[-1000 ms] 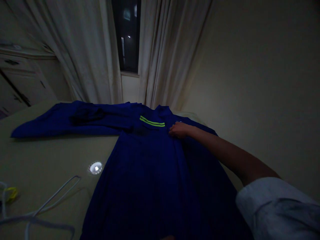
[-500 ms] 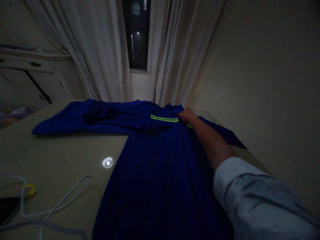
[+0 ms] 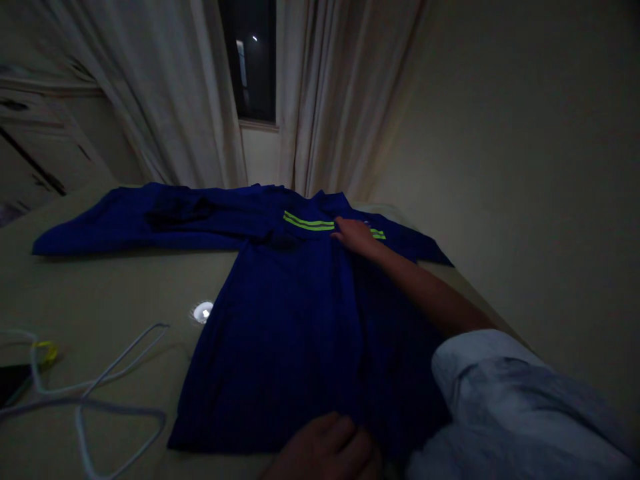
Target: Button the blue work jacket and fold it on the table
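A white hanger (image 3: 100,393) lies near left on the surface (image 3: 100,293), a small bright disc (image 3: 203,311) beyond it. The blue jacket (image 3: 295,313) is spread flat across the middle. The left hand (image 3: 325,450) rests at its near hem, fingers loosely together. The right hand (image 3: 354,235) lies flat, fingers together, by the far collar.

Deep blue garment (image 3: 295,300) with two neon yellow-green stripes (image 3: 307,223) across its chest, dull olive-beige bed (image 3: 100,293), plain off-white curtains (image 3: 170,100), pale grey sleeve (image 3: 505,400), white hanger (image 3: 100,393) with a yellow tag (image 3: 46,351)
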`<state>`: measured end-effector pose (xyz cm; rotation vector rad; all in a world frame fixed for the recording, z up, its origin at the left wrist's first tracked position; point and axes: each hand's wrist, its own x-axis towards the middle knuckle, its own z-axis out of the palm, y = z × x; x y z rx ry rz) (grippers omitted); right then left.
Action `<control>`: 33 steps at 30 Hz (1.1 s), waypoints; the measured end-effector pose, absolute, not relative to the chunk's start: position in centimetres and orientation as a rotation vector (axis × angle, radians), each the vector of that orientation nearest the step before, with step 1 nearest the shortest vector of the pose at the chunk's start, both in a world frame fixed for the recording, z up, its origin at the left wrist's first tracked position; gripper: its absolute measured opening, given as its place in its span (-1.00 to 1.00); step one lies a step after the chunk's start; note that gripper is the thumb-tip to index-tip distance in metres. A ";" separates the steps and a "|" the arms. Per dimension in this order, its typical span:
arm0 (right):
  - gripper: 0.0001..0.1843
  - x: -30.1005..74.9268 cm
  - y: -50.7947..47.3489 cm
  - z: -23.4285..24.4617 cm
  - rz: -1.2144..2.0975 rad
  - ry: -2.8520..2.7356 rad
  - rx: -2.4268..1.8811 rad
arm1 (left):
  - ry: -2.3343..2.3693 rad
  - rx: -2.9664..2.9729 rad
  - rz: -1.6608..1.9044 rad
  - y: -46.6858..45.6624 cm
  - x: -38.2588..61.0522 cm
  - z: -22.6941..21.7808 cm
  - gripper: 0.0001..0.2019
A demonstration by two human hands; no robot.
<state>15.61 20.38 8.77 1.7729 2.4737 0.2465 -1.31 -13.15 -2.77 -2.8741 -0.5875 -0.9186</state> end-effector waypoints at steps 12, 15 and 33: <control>-0.36 19.8 -17.2 3.7 -0.922 3.055 1.990 | -0.815 -2.818 -1.264 -13.7 -4.5 0.2 -0.75; -0.68 18.3 -18.8 1.5 -0.884 3.070 2.194 | -0.765 -2.817 -1.314 -13.6 -4.6 0.2 -0.80; -0.80 17.9 -17.3 0.7 -0.745 3.307 1.964 | -0.844 -3.099 -1.148 -12.0 -4.0 1.5 -0.89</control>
